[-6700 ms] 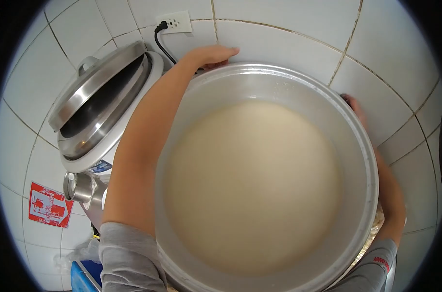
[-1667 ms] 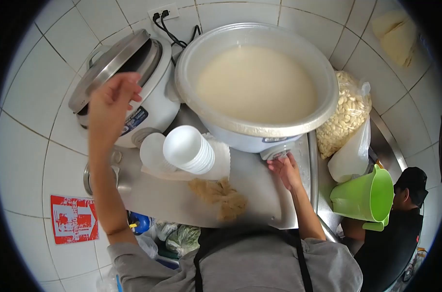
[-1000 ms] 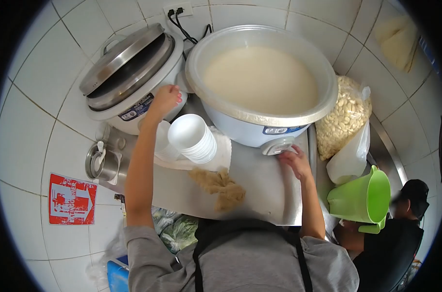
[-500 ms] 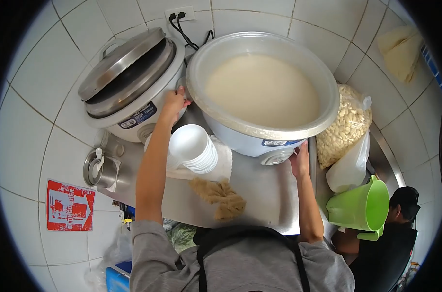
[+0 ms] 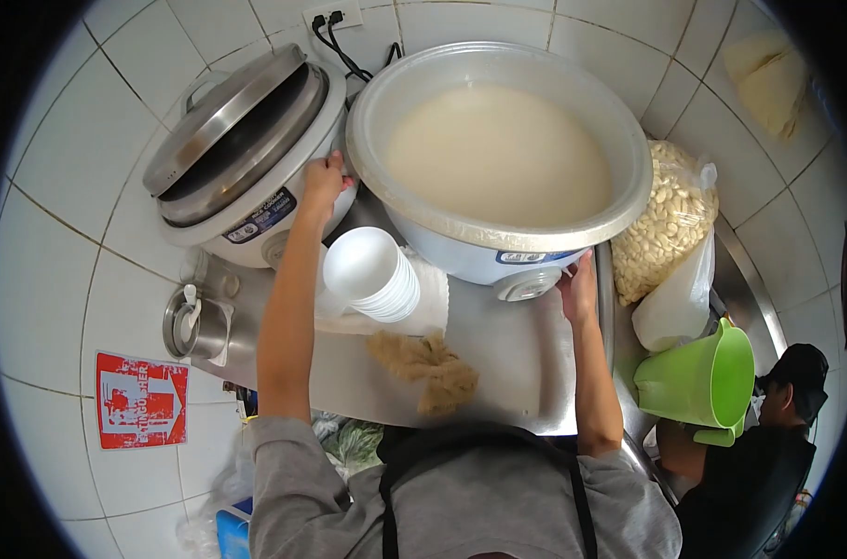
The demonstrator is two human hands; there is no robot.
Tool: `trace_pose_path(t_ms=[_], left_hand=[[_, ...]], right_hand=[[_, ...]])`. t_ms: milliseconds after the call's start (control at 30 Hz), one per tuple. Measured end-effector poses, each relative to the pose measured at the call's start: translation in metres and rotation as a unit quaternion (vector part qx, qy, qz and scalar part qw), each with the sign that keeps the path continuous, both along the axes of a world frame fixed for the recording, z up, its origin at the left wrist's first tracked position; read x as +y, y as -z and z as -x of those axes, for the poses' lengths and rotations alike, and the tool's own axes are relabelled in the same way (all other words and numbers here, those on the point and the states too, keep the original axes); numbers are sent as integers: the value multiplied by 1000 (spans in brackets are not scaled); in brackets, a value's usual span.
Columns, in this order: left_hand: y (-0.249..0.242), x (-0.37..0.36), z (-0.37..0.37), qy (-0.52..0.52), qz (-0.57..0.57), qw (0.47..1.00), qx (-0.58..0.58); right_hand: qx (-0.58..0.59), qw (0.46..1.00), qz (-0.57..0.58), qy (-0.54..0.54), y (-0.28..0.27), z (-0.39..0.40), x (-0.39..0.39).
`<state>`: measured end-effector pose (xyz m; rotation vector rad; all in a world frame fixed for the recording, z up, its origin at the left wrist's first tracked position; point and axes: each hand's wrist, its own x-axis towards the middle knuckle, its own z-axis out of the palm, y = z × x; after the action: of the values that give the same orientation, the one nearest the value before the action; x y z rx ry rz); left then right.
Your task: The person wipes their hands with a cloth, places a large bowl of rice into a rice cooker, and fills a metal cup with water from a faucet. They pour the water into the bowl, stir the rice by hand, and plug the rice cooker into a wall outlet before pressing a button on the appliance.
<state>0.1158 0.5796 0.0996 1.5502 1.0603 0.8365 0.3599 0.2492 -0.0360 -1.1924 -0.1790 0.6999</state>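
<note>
My left hand (image 5: pixel 323 184) has its fingers curled at the right side of the smaller rice cooker (image 5: pixel 234 244), whose metal lid (image 5: pixel 223 116) sits tilted over its pot. Exactly where the fingertips grip is hidden. Low on the front right of the large rice cooker (image 5: pixel 470 265), beside its round control, my right hand (image 5: pixel 580 284) grips the body with the fingers partly underneath. Pale, cloudy contents (image 5: pixel 498 158) fill the large cooker, which is uncovered. Between my arms stand stacked white bowls (image 5: pixel 372 270) on a white cloth (image 5: pixel 433 298), with a crumpled brown cloth (image 5: pixel 428 368) nearer me.
To the right are a bag of pale peeled cloves (image 5: pixel 666 214), a white plastic bag (image 5: pixel 675 312) and a green pitcher (image 5: pixel 689 377). A person in black (image 5: pixel 754 456) is low at the right. A metal container (image 5: pixel 198 326) stands left; plugged cords (image 5: pixel 344 51) run behind.
The view has shifted slightly, so the cookers and bowls appear a little higher. Both hands keep their places at the cookers. The person at the right appears slightly farther right.
</note>
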Motion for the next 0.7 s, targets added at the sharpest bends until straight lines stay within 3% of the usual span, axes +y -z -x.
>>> trace_pose_path(t_ms=[167, 233, 267, 300, 367, 433, 500, 600, 700], left_hand=[[-2, -1, 6, 20, 15, 1000, -13], [-7, -8, 11, 32, 18, 999, -15], [-14, -13, 15, 50, 34, 998, 24], [-19, -17, 20, 66, 48, 995, 64], [-26, -30, 36, 61, -4, 994, 87], [-34, -40, 58, 51, -53, 991, 109], [-45, -53, 86, 72, -103, 986, 106], [-58, -80, 127, 50, -137, 988, 57], [-68, -116, 153, 38, -164, 985, 24]], right_hand=[[-9, 999, 9, -42, -3, -9, -9], [-45, 991, 76, -98, -1, -17, -19], [-46, 987, 147, -49, -5, -19, -22], [-46, 987, 145, -48, -15, -18, -28], [-178, 971, 158, 29, -38, -15, -42], [-267, 946, 112, 148, -66, -13, -53], [-400, 874, 52, 272, -132, 20, -52], [-511, 835, -51, 196, -174, 71, -49], [-648, 736, -99, -171, -143, 143, -19]])
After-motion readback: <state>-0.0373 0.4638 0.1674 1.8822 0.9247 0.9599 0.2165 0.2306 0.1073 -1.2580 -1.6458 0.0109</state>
